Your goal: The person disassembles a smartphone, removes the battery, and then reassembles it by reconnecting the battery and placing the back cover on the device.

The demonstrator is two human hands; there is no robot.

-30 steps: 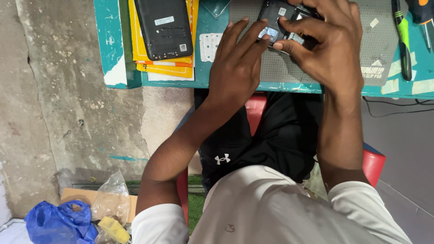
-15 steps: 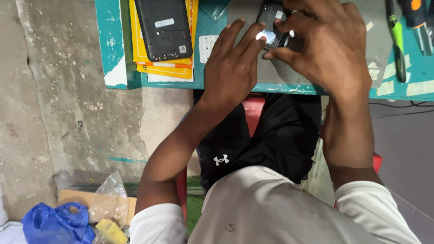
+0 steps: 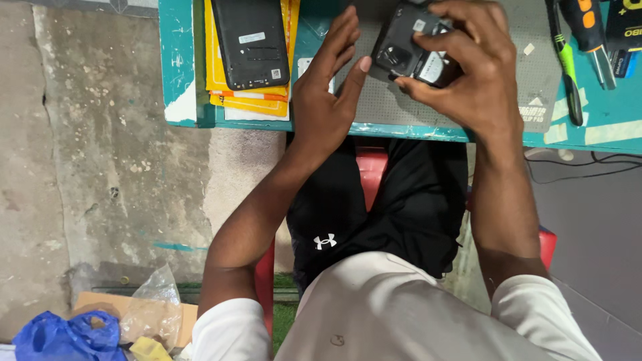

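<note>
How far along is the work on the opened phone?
Done: a black back cover lies apart on yellow packets. In hand: the right hand grips the opened phone; the left hand is open beside it. Left: the phone's inside is uncovered, and the screwdrivers lie unused.

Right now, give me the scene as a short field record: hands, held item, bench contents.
right hand: grips a small opened dark device over the grey work mat
left hand: open, fingers spread, fingertips beside the device; contact unclear
bench left: black phone back cover lying on yellow packets
bench right: green-handled tool, orange-and-black screwdriver
bench: teal table
floor: blue plastic bag, clear bag
</note>
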